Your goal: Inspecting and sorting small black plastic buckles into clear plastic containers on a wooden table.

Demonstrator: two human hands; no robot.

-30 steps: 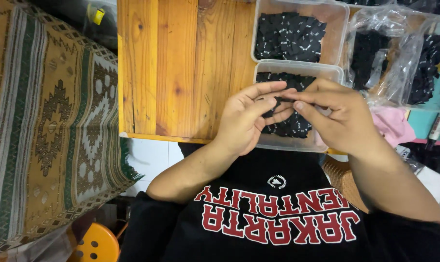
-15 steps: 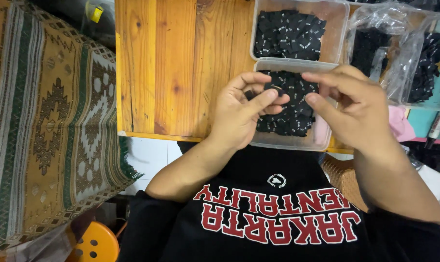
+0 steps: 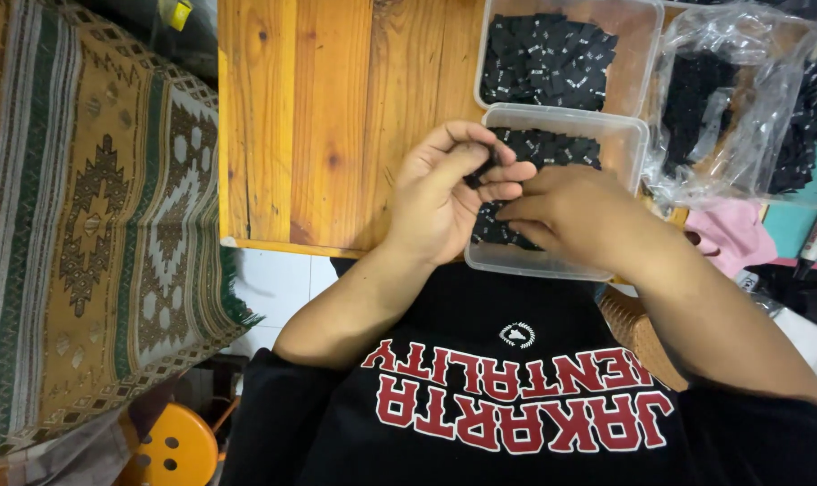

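My left hand [image 3: 444, 198] hovers over the left end of the near clear plastic container [image 3: 631, 142] and pinches a small black fabric label [image 3: 483, 171] between thumb and fingers. Palm down, my right hand [image 3: 570, 216] covers the middle of that container, and its fingertips meet my left fingers just above the pile of black labels [image 3: 552, 144]. Whether the right fingers grip a label is hidden. A second clear container [image 3: 647, 36], just beyond, is full of the same black labels.
Both containers stand on a wooden table [image 3: 336, 117], the near one overhanging its front edge. To the right lies a clear plastic bag [image 3: 750, 99] with more black pieces, and a pink cloth [image 3: 728, 234]. A patterned woven cloth [image 3: 93, 225] hangs at the left, above an orange stool [image 3: 170, 445].
Both hands have come down from above the near container to its pile. The right hand has turned palm down over the labels, and the left hand has closed on one.
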